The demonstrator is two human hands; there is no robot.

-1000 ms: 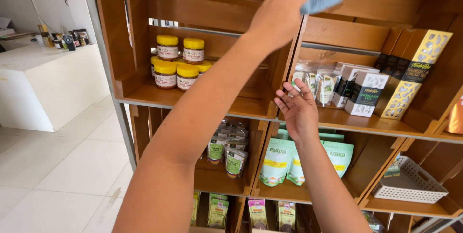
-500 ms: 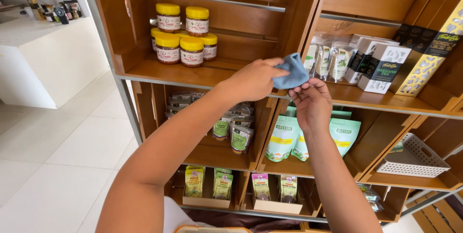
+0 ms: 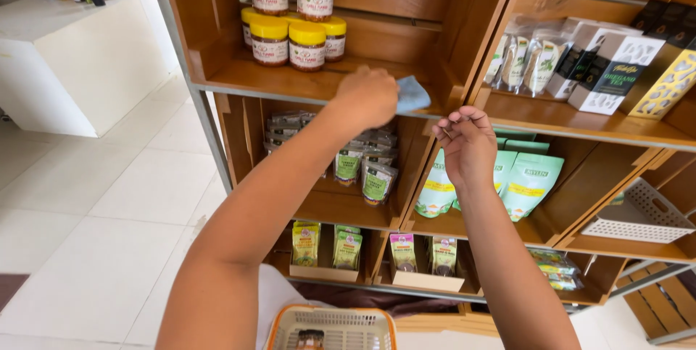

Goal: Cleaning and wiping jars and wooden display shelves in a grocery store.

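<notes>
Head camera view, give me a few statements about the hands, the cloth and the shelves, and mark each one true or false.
1. The left hand presses a blue cloth onto the wooden shelf. True.
2. The right hand holds a jar. False: it holds nothing and hangs in front of the shelf edge with fingers curled.
3. The jars on the cloth's shelf have yellow lids. True.
4. The cloth lies on top of the jars. False: it rests on the shelf board to their right, apart from them.
5. The white basket sits on the top shelf. False: it stands on a lower shelf at the right.
</notes>
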